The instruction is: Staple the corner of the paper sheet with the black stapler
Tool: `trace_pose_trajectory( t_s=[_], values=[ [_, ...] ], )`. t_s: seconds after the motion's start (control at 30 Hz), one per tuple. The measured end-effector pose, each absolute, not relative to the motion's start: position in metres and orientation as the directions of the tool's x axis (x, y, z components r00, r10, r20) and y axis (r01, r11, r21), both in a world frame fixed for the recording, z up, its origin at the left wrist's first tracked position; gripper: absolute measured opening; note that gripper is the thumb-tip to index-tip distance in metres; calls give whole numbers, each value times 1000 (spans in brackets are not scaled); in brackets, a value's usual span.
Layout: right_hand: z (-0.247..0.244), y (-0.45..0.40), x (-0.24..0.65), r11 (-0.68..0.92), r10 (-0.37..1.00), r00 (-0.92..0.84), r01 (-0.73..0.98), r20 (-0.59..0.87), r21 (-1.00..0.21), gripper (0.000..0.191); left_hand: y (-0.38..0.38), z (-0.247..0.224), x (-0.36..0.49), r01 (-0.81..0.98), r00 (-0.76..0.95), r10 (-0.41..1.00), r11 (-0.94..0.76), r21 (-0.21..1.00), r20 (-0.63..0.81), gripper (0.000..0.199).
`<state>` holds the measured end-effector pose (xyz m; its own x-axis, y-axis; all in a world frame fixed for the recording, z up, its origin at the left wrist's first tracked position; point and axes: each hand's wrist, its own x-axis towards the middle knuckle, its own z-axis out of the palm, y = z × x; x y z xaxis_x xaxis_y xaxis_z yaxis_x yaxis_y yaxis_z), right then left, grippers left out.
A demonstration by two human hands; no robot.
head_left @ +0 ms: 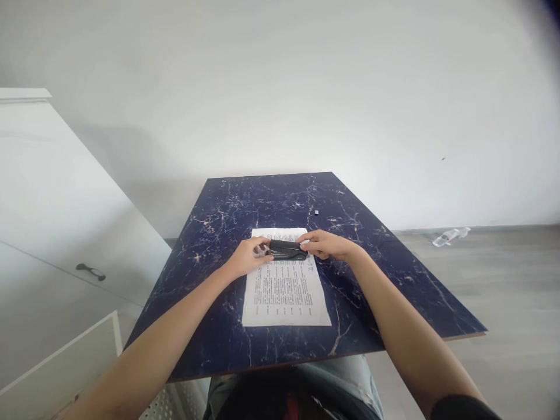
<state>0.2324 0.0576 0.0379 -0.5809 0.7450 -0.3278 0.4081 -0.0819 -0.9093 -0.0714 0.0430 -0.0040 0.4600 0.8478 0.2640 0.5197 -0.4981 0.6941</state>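
Note:
A black stapler (286,249) is held sideways between my two hands, over the upper part of a printed sheet of paper (284,297). Its top arm and base are parted toward the left end. My left hand (249,255) grips that left end, thumb low and fingers above. At the other end, the fingers of my right hand (326,244) close around the stapler. The paper lies flat on the dark blue marbled table (210,326), with text running along its length. Whether the stapler touches the paper I cannot tell.
Beyond the paper, a tiny light-coloured block (316,213) lies on the table. A white cabinet (65,210) with a dark handle (91,271) stands to the left. On the floor at right lies a clear plastic bottle (450,236). A pale wall rises behind the table.

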Motion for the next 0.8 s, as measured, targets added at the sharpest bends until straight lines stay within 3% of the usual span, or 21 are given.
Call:
trace_pose_trajectory(
  t_s=[0.1,0.2,0.5,0.67,0.8],
  values=[
    [33,60,230,125,755,-615,476,-228,-871,43,42,-3,-61,441,450,848,-484,756,280,39],
    [29,62,225,334,776,-623,534,-94,-777,33,39,-5,-49,380,414,860,-460,803,297,31],
    [23,65,217,478,824,-532,472,193,-740,50,38,6,-63,271,174,901,-432,860,398,28],
    [21,59,215,639,733,-677,648,72,-415,52,43,5,-82,281,18,902,-418,864,431,31],
    [18,43,231,609,781,-624,753,25,-249,48,45,-1,-85,307,33,904,-415,857,426,29]
  ],
)
